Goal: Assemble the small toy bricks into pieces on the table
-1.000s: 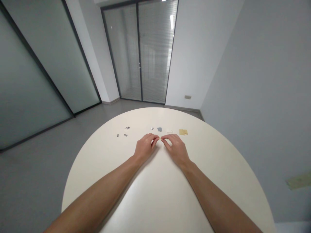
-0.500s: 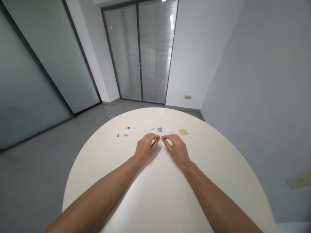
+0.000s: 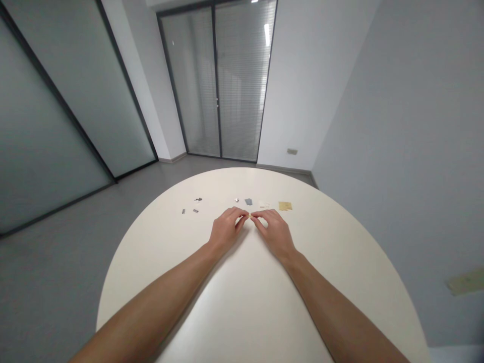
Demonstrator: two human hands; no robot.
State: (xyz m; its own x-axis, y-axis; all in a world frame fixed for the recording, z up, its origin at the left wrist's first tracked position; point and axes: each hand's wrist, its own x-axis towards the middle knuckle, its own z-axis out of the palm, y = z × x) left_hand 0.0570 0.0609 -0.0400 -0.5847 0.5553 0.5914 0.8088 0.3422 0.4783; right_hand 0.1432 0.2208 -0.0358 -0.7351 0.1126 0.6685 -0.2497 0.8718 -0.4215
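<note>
Over the middle of the white round table [image 3: 242, 312], both my hands meet fingertip to fingertip. My left hand [image 3: 228, 224] pinches a tiny yellowish piece [image 3: 249, 216] between thumb and fingers. From the other side my right hand [image 3: 275, 229] closes its thumb and fingertips on the same piece. It is too small and too covered by the fingers to name its kind. Just beyond the fingertips lie a small blue-grey piece [image 3: 248, 201] and a whitish, partly see-through piece [image 3: 264, 204].
Yellow squares [image 3: 285, 205] lie right of the hands. Left of the blue-grey piece is a little shiny metallic item [image 3: 236, 200]. Farther left are a small dark item [image 3: 198, 199] and two small grey pieces [image 3: 195, 210]. A glass door [image 3: 242, 85] stands behind the table.
The hands keep almost the same place and the same pinch, with only a very slight shift at the fingertips. The things on the table stay where they were.
</note>
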